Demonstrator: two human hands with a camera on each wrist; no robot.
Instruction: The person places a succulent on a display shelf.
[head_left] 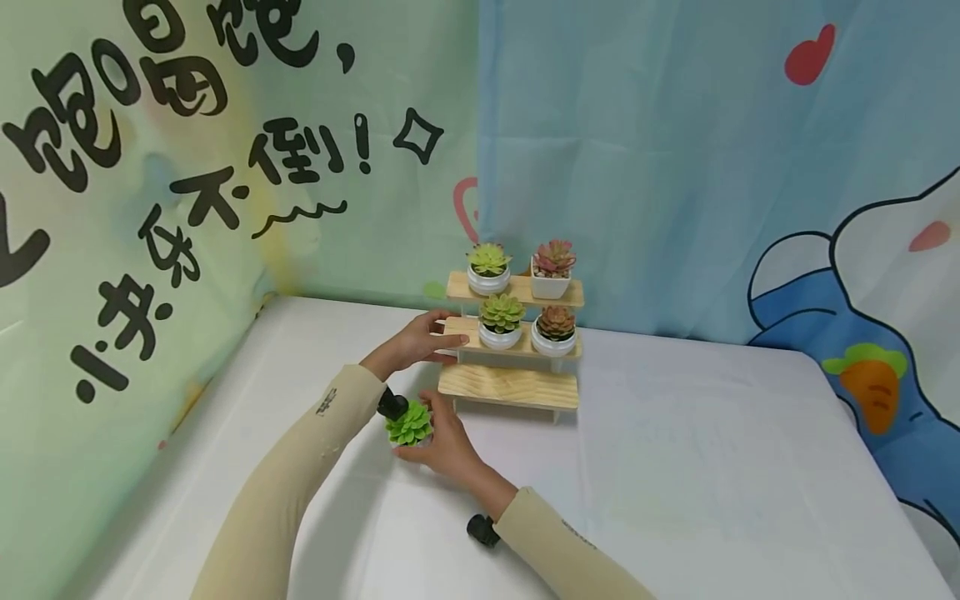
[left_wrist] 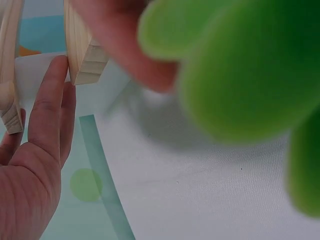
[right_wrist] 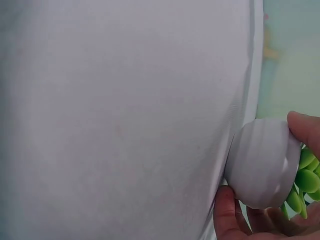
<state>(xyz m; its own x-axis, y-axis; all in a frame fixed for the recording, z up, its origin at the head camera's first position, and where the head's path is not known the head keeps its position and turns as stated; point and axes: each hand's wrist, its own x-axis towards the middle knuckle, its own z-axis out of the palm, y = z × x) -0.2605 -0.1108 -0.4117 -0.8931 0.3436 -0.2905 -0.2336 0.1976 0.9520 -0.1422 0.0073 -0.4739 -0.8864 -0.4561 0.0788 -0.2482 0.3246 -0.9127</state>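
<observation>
A three-tier wooden plant stand (head_left: 510, 385) stands toward the back of the table. At the left end of its middle tier, my left hand (head_left: 412, 340) grips the board; the left wrist view has its fingers around the board's end (left_wrist: 11, 117). In front and to the left of the stand, my right hand (head_left: 453, 446) holds a bright green potted succulent (head_left: 408, 423). The right wrist view shows its ribbed white pot (right_wrist: 260, 165) between thumb and fingers, tilted in that view. Blurred green leaves (left_wrist: 250, 75) fill the left wrist view's upper right.
On the top tier sit a yellow-green succulent (head_left: 488, 265) and a pink one (head_left: 552, 265). The middle tier holds a green succulent (head_left: 501, 317) and a reddish-brown one (head_left: 556, 327). A white cloth (head_left: 712, 467) covers the table; printed curtains (head_left: 637, 125) hang behind.
</observation>
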